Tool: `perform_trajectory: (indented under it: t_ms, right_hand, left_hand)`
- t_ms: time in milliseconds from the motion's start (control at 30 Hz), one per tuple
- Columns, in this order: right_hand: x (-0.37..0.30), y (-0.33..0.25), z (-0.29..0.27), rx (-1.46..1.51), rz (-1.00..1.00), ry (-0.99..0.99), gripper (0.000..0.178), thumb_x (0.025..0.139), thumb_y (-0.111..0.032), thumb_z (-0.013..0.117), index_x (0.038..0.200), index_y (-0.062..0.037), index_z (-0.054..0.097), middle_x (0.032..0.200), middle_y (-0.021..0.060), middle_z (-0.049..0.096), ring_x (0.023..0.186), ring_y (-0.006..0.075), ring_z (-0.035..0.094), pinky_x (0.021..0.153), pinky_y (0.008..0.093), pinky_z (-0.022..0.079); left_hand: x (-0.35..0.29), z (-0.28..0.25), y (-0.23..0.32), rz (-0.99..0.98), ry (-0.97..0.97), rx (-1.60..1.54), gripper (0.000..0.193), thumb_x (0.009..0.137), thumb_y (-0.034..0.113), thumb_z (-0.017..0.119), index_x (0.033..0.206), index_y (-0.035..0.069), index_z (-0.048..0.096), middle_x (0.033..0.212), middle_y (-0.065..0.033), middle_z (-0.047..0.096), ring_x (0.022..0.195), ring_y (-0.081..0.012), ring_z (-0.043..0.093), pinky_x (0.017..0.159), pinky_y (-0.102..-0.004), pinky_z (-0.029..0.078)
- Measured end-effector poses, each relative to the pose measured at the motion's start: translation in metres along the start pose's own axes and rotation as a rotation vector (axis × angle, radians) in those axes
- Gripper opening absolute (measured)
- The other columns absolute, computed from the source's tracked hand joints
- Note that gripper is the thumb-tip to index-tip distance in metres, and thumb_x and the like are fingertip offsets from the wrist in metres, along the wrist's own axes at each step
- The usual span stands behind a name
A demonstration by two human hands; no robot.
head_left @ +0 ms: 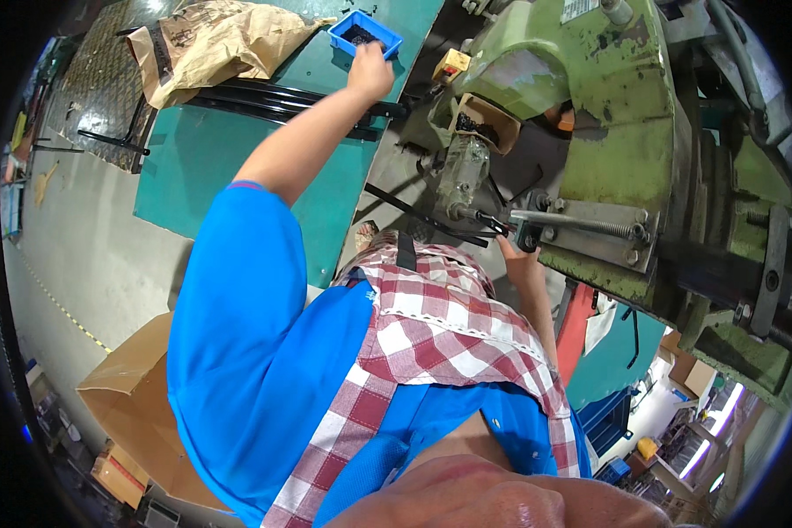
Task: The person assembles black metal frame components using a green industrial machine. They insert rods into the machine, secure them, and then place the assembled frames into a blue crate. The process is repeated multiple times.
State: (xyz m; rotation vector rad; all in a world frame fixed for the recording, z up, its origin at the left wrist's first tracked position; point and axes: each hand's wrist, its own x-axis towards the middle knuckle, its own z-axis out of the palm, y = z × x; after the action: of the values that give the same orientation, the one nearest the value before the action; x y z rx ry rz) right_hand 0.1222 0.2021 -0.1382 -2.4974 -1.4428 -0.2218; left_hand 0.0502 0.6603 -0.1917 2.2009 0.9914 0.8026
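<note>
My left hand (371, 72) reaches over the near edge of a small blue bin (394, 44) holding tiny black parts (357, 35). Its fingers are curled down among the parts; what they pinch is hidden. Low at the green machine, my right hand (517, 253) is closed at the end of a slim black metal bar (414, 211), just under the machine's metal tooling (526, 231). The bar slants from the table's edge toward that hand. Part of the right hand is covered by the tooling.
The green machine (620, 132) fills the right side, with a spring (590, 222) beside my right hand. A tray of dark parts (502, 119) hangs on it. On the green table (194, 176) lie black tubes (264, 101) and a brown paper sack (220, 44). A cardboard box (141, 378) stands behind-left.
</note>
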Motion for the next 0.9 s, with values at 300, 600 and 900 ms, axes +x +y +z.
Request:
perform_trajectory:
  t_ms: [300,600,900]
  right_hand:
    - [0.003,0.002,-0.009,0.136,0.159,0.038,0.051,0.078,-0.037,0.073,0.112,-0.0039,0.054,0.09,0.0253,0.061,0.083,0.0454,0.06,0.069,0.0507,0.047]
    - [0.036,-0.006,-0.006,0.201,-0.05,-0.036,0.027,0.079,-0.016,0.069,0.104,-0.006,0.063,0.1,0.0166,0.064,0.097,0.0352,0.058,0.089,0.04,0.041]
    - [0.037,-0.049,-0.007,0.265,0.103,-0.107,0.02,0.078,-0.011,0.068,0.097,-0.0062,0.062,0.092,0.0131,0.062,0.088,0.0336,0.058,0.078,0.04,0.045]
  left_hand:
    - [-0.126,-0.082,-0.069,0.337,-0.261,0.638,0.016,0.078,0.01,0.054,0.093,0.01,0.057,0.094,-0.0049,0.053,0.096,-0.0223,0.053,0.08,-0.0363,0.041]
    - [-0.124,-0.064,-0.096,0.125,-0.257,0.884,0.022,0.085,0.016,0.051,0.106,0.015,0.057,0.108,-0.0043,0.052,0.107,-0.0204,0.048,0.092,-0.0397,0.038]
    - [-0.182,-0.079,-0.106,0.271,-0.439,0.725,0.024,0.076,0.006,0.057,0.099,0.011,0.054,0.1,-0.0065,0.057,0.107,-0.0231,0.052,0.103,-0.0451,0.03]
